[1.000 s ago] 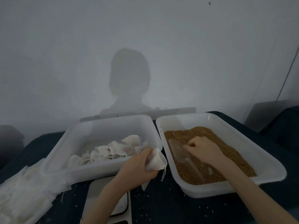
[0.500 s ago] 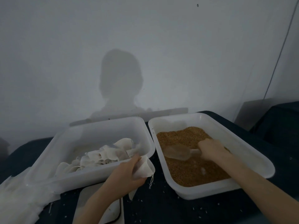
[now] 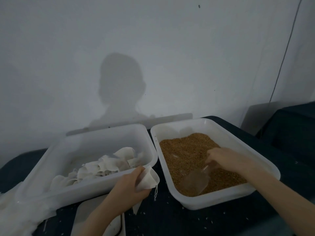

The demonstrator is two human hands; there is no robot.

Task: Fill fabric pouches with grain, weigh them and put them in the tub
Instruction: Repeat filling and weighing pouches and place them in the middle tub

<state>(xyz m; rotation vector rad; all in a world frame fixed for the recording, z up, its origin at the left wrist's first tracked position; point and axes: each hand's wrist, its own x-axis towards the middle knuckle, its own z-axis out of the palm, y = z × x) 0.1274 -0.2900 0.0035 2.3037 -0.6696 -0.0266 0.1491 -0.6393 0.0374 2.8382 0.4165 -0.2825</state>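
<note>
The pouch is held in the left hand, above the dark table in the gap between the two tubs. The fingers and thumb are curled round its lower part, so this grip is clenched on the cloth; the pouch mouth stands open and faces up and to the right, and a thin drawstring hangs down from it.

The right hand is inside the right tub, its fingers wrapped round the handle of a clear scoop. That grip is closed on the handle. The scoop bowl points toward the near left corner of the tub and lies low on the grain, which covers the tub floor in a brown layer. How much grain sits in the scoop cannot be told through the clear plastic.

The left tub stands just beside the right one, their rims nearly touching. In it lies a heap of pale pouches, massed toward the near side. The near right corner of this tub stands between the left hand and that heap.

Below the left forearm a flat white scale shows in part, with the arm across it. A pile of white cloth lies at the left edge of the table. Loose grains dot the table near the tubs. A shadow of a head and shoulders falls on the wall behind.
</note>
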